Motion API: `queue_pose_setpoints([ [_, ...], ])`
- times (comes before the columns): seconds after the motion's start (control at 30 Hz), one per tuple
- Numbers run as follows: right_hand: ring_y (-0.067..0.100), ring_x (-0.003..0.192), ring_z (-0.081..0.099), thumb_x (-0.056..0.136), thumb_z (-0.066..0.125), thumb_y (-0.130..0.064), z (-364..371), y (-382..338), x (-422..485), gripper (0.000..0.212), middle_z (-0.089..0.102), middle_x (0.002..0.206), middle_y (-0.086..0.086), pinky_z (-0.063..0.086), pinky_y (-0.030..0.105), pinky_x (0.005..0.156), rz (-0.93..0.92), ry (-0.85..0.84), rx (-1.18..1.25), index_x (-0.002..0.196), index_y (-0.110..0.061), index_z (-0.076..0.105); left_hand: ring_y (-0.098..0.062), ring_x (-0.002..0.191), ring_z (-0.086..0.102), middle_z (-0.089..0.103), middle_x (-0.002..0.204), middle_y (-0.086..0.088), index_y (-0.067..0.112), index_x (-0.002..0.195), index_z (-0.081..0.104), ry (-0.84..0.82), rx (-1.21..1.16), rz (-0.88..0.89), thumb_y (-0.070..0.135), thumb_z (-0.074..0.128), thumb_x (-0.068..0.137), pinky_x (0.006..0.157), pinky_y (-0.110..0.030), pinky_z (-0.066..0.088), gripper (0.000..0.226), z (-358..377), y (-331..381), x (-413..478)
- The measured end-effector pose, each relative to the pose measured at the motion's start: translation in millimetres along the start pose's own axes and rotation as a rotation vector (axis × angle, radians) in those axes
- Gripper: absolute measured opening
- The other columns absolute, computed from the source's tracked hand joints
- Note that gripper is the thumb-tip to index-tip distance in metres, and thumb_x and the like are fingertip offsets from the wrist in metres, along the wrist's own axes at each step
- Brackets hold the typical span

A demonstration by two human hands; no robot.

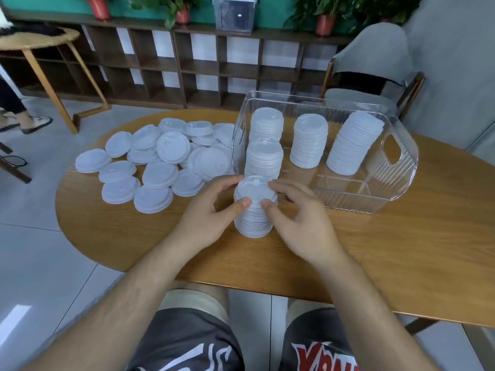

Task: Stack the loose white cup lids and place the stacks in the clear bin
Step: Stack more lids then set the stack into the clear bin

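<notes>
The bin, clear and ribbed with a handle cut-out in its right end, is sitting on the right side of the counter. Four bin stacks of white lids are standing in it. Two are lining its left wall, one behind the other, one is standing in the middle, and a taller one is leaning slightly at the right, near the handle.

The held stack is standing on the counter outside the bin, just beside its near left corner. The left hand and the right hand are both gripping it near the top. The thumbs are pressing on the top lid and the fingers are curling round its far side.

Loose lids are lying in an overlapping pile on the counter to the left of the bin, the nearest ones reaching its left wall.

A clear lidded box with something dark inside is sitting on the shelf at the back. The shorts are showing red and white lettering, too cut off to read.
</notes>
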State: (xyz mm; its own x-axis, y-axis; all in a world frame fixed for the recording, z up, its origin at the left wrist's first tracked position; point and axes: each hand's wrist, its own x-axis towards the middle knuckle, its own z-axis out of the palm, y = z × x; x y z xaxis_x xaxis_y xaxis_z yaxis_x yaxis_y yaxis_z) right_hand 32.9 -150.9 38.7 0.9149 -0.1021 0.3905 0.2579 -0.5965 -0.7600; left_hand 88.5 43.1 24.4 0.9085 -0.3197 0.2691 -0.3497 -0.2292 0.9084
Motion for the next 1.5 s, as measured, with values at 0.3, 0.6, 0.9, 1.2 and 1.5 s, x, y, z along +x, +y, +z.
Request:
queue_pose_setpoints([
  [0.3,0.001,0.12,0.055,0.092,0.074,-0.023,1,8,-5,0.036,0.064,0.125,-0.006,0.041,0.013,0.104,0.006,0.021,-0.018,0.126,-0.012,0.069,-0.005,0.127,0.056,0.064,0.131,0.016,0.031,0.132,0.062,-0.005,0.014,0.028,0.029,0.072,0.092,0.111,-0.03,0.042,0.041,7,-4,-2],
  [0.6,0.003,0.126,0.051,0.094,0.07,-0.033,0,9,-9,0.042,0.059,0.134,-0.006,0.039,0.018,0.11,-0.003,-0.023,-0.08,0.132,-0.014,0.066,-0.007,0.133,0.051,0.059,0.138,0.015,0.026,0.139,0.058,-0.028,0.12,0.036,0.038,0.069,0.094,0.114,-0.031,0.039,0.048,8,-3,-6],
  [0.9,0.008,0.132,0.043,0.096,0.064,-0.041,3,-45,46,0.049,0.055,0.14,-0.007,0.032,0.023,0.111,-0.231,-0.108,-0.292,0.141,-0.02,0.058,0.005,0.128,0.047,0.056,0.134,0.017,0.022,0.139,0.058,0.139,0.255,0.028,0.037,0.066,0.094,0.109,-0.016,0.037,0.047,-28,4,15],
  [1.2,0.016,0.153,0.013,0.088,0.068,-0.048,49,-67,140,0.057,0.052,0.147,-0.009,-0.007,0.033,0.122,-0.332,-0.462,-0.742,0.14,-0.024,0.059,-0.019,0.126,0.051,0.059,0.128,0.009,0.027,0.129,0.058,0.112,0.7,-0.136,0.069,0.062,0.081,0.102,-0.039,0.043,0.064,-63,-36,74],
  [1.5,0.012,0.154,0.011,0.086,0.071,-0.043,57,-51,149,0.052,0.055,0.143,-0.011,-0.011,0.033,0.123,-0.342,-0.466,-0.786,0.134,-0.025,0.063,-0.017,0.134,0.039,0.05,0.14,0.005,0.021,0.14,0.053,0.089,0.774,-0.046,0.053,0.08,0.075,0.108,-0.03,0.022,0.078,-68,-48,84],
])
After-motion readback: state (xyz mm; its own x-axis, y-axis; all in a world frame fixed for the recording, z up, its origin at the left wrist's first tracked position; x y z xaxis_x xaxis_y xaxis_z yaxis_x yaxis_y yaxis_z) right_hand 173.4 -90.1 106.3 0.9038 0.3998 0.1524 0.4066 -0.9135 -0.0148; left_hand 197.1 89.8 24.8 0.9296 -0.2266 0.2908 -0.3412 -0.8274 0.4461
